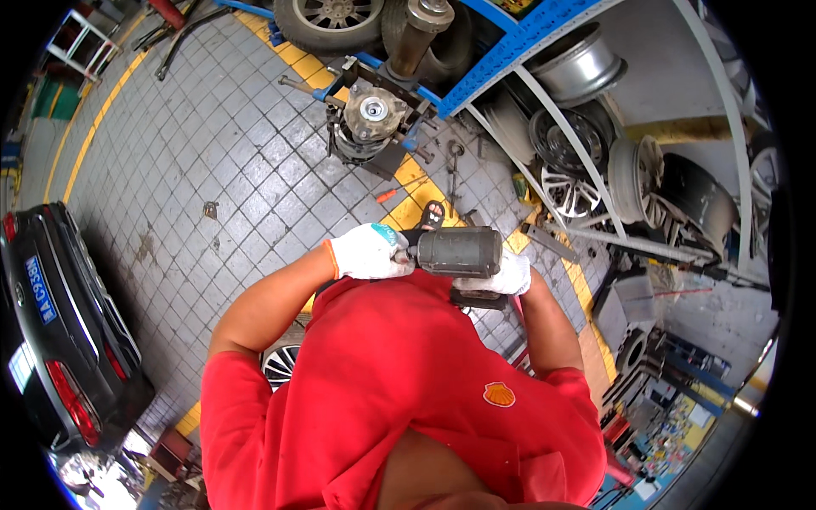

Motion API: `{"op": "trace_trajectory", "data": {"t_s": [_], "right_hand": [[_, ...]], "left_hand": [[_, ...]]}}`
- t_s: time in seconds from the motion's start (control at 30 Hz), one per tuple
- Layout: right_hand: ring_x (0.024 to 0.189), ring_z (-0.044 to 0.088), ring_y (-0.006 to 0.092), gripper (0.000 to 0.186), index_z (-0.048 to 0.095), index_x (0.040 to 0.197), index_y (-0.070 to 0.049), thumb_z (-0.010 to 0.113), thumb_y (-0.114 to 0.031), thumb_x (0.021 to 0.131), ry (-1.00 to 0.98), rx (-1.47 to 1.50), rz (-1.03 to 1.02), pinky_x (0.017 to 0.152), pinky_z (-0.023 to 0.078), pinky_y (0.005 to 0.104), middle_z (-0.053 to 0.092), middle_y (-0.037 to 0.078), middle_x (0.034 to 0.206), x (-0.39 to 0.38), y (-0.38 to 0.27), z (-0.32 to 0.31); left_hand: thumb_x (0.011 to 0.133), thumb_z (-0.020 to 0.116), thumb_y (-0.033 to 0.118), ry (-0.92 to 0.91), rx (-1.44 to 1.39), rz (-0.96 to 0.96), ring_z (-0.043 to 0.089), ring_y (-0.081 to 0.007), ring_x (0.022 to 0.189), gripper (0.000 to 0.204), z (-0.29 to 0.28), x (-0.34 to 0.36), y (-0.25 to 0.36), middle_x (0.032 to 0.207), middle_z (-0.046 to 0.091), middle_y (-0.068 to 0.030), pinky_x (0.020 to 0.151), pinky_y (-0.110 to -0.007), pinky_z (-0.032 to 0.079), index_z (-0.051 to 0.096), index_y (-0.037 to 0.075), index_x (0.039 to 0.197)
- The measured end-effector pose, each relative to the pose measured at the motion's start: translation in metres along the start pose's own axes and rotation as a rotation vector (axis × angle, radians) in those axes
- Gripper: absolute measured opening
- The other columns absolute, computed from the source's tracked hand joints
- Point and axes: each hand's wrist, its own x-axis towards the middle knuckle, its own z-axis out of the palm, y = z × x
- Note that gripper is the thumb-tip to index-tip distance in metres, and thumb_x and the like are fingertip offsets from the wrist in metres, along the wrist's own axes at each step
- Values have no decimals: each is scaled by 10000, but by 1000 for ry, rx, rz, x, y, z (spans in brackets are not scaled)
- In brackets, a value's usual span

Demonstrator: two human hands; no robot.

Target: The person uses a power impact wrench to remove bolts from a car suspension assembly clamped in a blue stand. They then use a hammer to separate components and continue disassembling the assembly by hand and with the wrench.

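Observation:
A dark grey cordless impact wrench (459, 252) is held level in front of my red shirt, its nose pointing left. My right hand (510, 274), in a white work glove, wraps round the handle below the motor housing. Under that hand the black battery base (478, 299) shows. My left hand (371, 252), also in a white glove, is closed at the nose of the wrench. Its fingertips meet the drive end; whether a socket sits between them is too hidden to tell.
Ahead stands a blue-framed press (408, 140) holding a metal hub assembly (372, 112). An orange-handled screwdriver (388, 195) lies on the tiles. Wheel rims (571, 189) fill the rack at right; a tyre (330, 25) is at the back. A black car (68, 331) stands at left.

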Motion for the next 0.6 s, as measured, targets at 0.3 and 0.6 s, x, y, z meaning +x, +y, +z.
{"op": "trace_trajectory", "data": {"t_s": [0.3,0.6], "right_hand": [[965,700,283,429,690,1207,-25,821,-255,868,-300,-47,-72,883,558,391,745,140,1080,6,68,-157],[948,717,216,476,678,1190,-17,859,-97,758,-538,256,124,858,580,363,751,117,1062,4,156,-239]], "left_hand": [[883,717,406,-71,-76,-129,690,-390,792,343,-18,135,31,830,713,-190,720,-451,543,741,65,916],[846,749,386,193,-196,-84,705,-387,822,324,6,201,75,868,733,-179,749,-454,563,743,78,949]]}}
